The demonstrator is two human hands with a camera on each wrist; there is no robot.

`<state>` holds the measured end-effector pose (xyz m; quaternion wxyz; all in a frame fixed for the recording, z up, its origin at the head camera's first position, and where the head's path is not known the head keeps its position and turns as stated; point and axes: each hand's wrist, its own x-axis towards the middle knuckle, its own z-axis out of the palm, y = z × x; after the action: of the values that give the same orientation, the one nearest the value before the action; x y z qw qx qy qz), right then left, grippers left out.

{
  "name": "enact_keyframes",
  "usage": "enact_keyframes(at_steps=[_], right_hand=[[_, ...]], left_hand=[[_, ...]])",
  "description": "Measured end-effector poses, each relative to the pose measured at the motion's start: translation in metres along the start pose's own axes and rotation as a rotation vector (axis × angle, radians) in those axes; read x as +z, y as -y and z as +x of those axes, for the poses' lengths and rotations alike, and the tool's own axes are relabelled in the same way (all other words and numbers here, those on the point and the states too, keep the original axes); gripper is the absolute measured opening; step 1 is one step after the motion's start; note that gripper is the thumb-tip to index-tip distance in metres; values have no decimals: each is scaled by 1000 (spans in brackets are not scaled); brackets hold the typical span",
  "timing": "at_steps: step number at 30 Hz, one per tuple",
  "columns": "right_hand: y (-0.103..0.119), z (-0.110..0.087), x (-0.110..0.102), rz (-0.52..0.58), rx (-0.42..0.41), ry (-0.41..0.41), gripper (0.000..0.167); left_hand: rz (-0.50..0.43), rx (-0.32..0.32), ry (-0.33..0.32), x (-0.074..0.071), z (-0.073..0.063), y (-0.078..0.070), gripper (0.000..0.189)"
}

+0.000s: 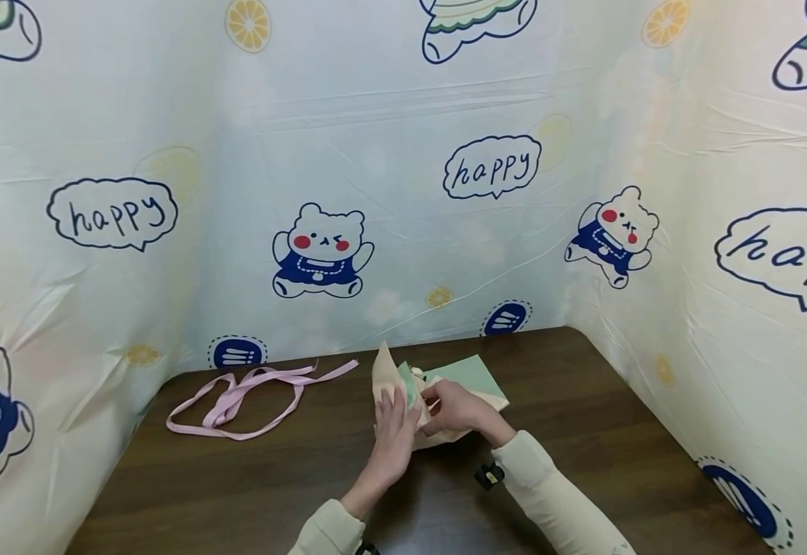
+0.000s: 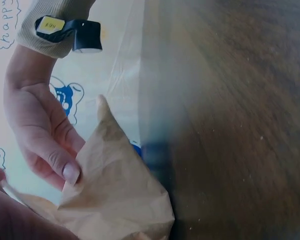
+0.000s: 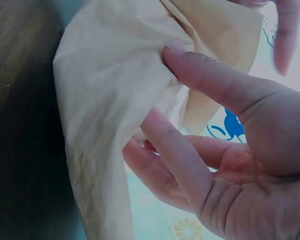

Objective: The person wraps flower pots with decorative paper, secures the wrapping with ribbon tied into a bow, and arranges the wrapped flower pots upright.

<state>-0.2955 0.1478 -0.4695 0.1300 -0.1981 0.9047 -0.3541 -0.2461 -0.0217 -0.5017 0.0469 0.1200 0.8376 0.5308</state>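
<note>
A sheet of wrapping paper, beige on one side and pale green on the other, stands partly folded on the table. A small whitish thing shows at its top; its kind is hard to tell. My left hand lies along the paper's left side with fairly straight fingers. From the right, my right hand pinches a fold of it. In the right wrist view the right thumb presses the creased paper, with the other fingers curled behind its edge. The left wrist view has the paper rising to a point.
A pink ribbon lies loosely looped on the left part of the dark wooden table. A printed curtain hangs along the back and both sides. Each wrist carries a small black camera.
</note>
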Motion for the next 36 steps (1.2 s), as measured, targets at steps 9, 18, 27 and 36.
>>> enact_keyframes(at_steps=[9, 18, 27, 36], right_hand=[[-6, -3, 4, 33, -30, -24, 38], [-7, -7, 1, 18, -72, -16, 30], [-14, -8, -1, 32, -67, 25, 51], [-19, -7, -2, 20, -115, 45, 62]], left_hand=[[137, 133, 63, -20, 5, 8, 49], [233, 283, 197, -48, 13, 23, 50], [350, 336, 255, -56, 20, 25, 53], [417, 404, 294, -55, 26, 32, 58]])
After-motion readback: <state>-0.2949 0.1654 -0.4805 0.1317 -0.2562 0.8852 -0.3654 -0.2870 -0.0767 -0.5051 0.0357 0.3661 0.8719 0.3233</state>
